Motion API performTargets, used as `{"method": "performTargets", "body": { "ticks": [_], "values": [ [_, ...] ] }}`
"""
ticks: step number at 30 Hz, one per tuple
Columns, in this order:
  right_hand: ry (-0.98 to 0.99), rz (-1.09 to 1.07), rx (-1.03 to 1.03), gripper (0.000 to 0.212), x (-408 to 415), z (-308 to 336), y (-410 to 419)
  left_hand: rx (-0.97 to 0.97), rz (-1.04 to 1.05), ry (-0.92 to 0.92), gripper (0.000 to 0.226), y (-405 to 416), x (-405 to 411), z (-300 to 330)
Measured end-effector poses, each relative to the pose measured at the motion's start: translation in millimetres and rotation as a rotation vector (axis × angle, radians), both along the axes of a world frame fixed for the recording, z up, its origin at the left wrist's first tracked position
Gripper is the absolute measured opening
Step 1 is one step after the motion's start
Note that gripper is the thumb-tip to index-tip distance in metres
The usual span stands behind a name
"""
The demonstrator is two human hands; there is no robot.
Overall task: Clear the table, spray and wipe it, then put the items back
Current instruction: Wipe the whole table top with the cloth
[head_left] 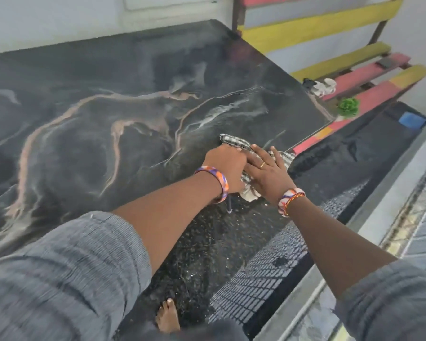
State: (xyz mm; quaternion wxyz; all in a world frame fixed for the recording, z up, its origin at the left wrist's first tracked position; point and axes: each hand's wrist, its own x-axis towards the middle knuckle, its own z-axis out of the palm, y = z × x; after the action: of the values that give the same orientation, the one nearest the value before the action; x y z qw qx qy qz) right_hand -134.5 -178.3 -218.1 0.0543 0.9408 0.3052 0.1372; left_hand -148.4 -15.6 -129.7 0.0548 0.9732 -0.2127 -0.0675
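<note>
a dark marbled table (108,114) with pale and copper veins fills most of the view, with a white wall behind it and a speckled black floor (207,254) below its near edge. a checked cloth (234,142) lies bunched on the table close to its near right corner, and both hands press on it. the left hand (225,168) sits on the cloth's left part, knuckles up, fingers curled down into the fabric so that it grips a fold. the right hand (266,172) lies just beside the left, touching it, palm down and fingers spread flat over the cloth's right part; it presses rather than grips. both forearms reach out forward from rolled grey sleeves (59,267), each wrist wearing a patterned band. beyond the table's right edge stands a bench (369,77) of pink and yellow slats, carrying a small green plant (348,107) and a crumpled pale object too blurred to identify. a bare foot (167,316) stands on the floor under the table's near edge.
</note>
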Motion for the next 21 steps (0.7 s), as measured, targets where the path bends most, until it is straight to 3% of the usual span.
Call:
{"method": "performTargets", "body": {
  "ticks": [15,19,21],
  "values": [
    [-0.105,-0.112,0.11,0.091,131.0,-21.6,-172.4,-0.066,-0.06,0.017,0.043,-176.0,141.8,-6.7],
    [-0.087,-0.089,0.188,0.079,168.8,-25.7,-220.5,-0.053,-0.025,0.016,0.048,-230.3,178.0,-7.4],
    [-0.051,-0.024,0.228,0.063,184.9,-24.6,-238.8,-0.066,-0.004,0.02,0.05,-248.6,192.1,-10.1]
  ]
}}
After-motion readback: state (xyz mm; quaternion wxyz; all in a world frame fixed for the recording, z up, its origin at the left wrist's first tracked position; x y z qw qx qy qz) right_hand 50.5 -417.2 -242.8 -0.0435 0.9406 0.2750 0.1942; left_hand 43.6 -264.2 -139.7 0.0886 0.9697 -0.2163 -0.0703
